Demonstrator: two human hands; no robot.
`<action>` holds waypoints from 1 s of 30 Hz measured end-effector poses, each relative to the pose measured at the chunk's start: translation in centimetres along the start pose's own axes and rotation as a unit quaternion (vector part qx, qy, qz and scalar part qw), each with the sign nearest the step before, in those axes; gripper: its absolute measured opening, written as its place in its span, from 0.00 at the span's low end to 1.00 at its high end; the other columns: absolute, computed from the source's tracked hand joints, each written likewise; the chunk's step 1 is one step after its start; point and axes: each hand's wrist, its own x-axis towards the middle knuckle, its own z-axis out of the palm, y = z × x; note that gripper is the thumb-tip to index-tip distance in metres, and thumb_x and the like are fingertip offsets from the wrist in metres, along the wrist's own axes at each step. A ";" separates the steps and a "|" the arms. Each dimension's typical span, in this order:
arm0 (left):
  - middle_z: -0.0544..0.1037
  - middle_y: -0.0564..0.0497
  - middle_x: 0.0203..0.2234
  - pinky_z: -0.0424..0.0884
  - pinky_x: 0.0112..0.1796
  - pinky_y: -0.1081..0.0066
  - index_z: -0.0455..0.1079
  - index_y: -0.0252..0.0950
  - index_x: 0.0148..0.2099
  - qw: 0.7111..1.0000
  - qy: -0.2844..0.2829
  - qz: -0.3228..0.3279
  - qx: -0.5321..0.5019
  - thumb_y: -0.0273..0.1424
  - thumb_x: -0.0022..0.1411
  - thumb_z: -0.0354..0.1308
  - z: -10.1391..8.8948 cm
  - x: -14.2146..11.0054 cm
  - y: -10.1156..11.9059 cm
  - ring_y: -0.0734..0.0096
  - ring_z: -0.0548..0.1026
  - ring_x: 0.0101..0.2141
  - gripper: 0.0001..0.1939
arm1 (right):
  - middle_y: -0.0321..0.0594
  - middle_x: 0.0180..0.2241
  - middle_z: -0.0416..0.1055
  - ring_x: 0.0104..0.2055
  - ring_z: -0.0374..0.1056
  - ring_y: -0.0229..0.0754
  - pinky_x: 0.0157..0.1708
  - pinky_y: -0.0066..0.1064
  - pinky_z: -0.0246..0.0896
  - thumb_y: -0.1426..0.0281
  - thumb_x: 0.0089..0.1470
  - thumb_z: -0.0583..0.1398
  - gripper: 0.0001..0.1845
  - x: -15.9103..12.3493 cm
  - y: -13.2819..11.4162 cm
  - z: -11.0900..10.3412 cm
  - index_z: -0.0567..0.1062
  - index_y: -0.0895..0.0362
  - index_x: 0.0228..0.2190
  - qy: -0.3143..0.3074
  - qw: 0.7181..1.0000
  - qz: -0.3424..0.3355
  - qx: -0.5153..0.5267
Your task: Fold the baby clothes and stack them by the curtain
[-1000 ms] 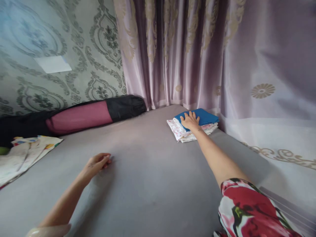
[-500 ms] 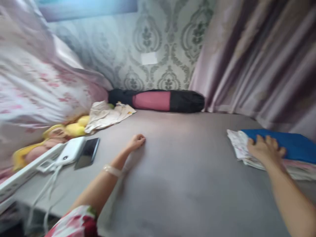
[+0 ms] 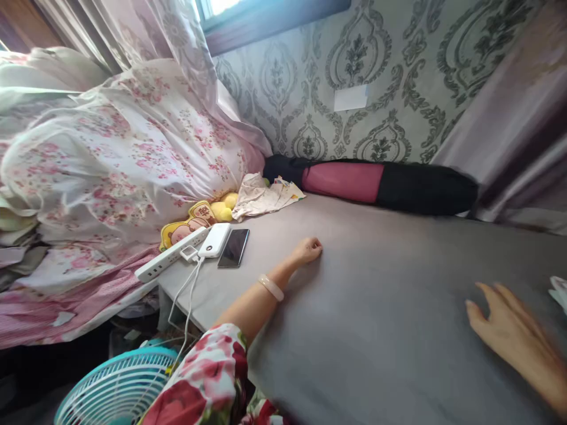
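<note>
My left hand (image 3: 309,250) rests on the grey surface (image 3: 376,301) with its fingers curled into a loose fist. Nothing shows in it, and a pale bangle (image 3: 270,287) circles the wrist. To the right, my right hand (image 3: 509,327) hovers over the same surface, fingers apart and holding nothing. At the right edge, just a corner of the folded cloth stack (image 3: 559,292) shows, apart from my right hand. Left of my left forearm lie a dark phone (image 3: 234,248) and a white power bank (image 3: 215,241) with a cable plugged in.
A white power strip (image 3: 172,255) lies at the left edge beside a yellow cartoon cushion (image 3: 188,225). Crumpled cream cloth (image 3: 259,199) sits further back. A long black and pink bag (image 3: 345,180) lies along the wall. A turquoise fan (image 3: 119,386) stands below, front left.
The view has swung to the left, bringing the fan into sight. My right hand has come off the folded cloths, which have mostly left the view. My left hand stays on the surface.
</note>
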 end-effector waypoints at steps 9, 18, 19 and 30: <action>0.73 0.54 0.23 0.67 0.28 0.76 0.73 0.32 0.40 0.999 -0.052 0.000 -0.012 0.27 0.62 0.51 -0.9 0.2 0.1 0.78 0.68 0.22 0.09 | 0.62 0.60 0.61 0.60 0.60 0.57 0.56 0.44 0.59 0.64 0.60 0.43 0.30 -0.2 -9.8 2.2 0.69 0.69 0.54 -0.007 0.984 -0.161 0.082; 0.76 0.51 0.26 0.64 0.22 0.80 0.70 0.32 0.38 0.996 0.015 -0.057 -0.070 0.29 0.63 0.51 -6.9 1.9 -2.8 0.81 0.70 0.20 0.08 | 0.60 0.59 0.63 0.60 0.61 0.57 0.56 0.47 0.58 0.59 0.63 0.40 0.34 -1.7 -13.2 3.1 0.69 0.69 0.54 0.007 0.987 -0.150 0.049; 0.77 0.49 0.27 0.65 0.23 0.80 0.71 0.32 0.38 0.995 0.045 -0.066 -0.065 0.29 0.63 0.51 -8.0 2.3 -3.4 0.80 0.70 0.21 0.08 | 0.60 0.58 0.63 0.60 0.61 0.57 0.57 0.47 0.57 0.59 0.63 0.39 0.34 -1.9 -13.2 3.2 0.69 0.70 0.54 0.017 0.987 -0.154 0.044; 0.78 0.40 0.44 0.68 0.49 0.64 0.73 0.31 0.45 0.932 0.311 -0.163 0.095 0.22 0.52 0.54 -18.9 4.5 -9.6 0.55 0.73 0.50 0.16 | 0.60 0.57 0.65 0.59 0.61 0.57 0.57 0.47 0.57 0.61 0.64 0.39 0.33 -2.5 -13.7 3.1 0.70 0.70 0.53 0.053 0.985 -0.160 0.037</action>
